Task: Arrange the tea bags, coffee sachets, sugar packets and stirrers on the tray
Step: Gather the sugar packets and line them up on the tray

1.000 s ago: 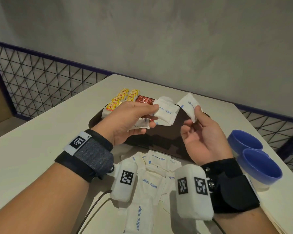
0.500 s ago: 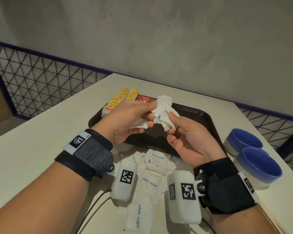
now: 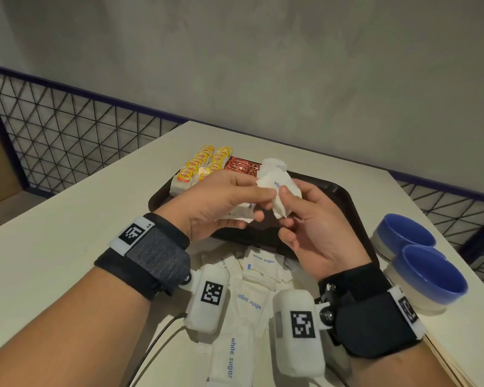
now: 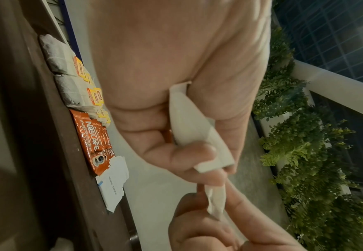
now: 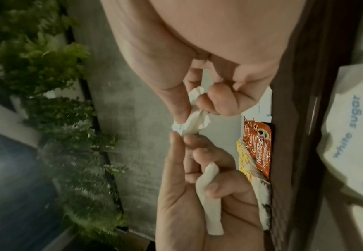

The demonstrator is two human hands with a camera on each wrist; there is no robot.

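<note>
Over the dark brown tray (image 3: 344, 199) my two hands meet. My left hand (image 3: 266, 205) grips a few white sugar packets (image 3: 242, 215), also seen in its palm (image 4: 189, 122). My right hand (image 3: 287, 208) pinches one crumpled sugar packet (image 3: 277, 181) between thumb and fingers, pressed against the left hand's fingertips (image 5: 195, 118). Yellow-tagged tea bags (image 3: 204, 163) lie in rows at the tray's far left corner, red coffee sachets (image 3: 241, 166) right beside them. One sugar packet (image 4: 114, 188) lies on the tray next to the sachets. I see no stirrers.
Several loose sugar packets (image 3: 252, 286) lie heaped on the beige table between my wrists, just in front of the tray. Two blue bowls (image 3: 428, 272) stand at the right near the table's edge. A wire fence (image 3: 67, 143) runs behind the table.
My right hand carried its sugar packet leftwards from above the tray's right side to my left hand's fingertips. The left hand stayed almost where it was.
</note>
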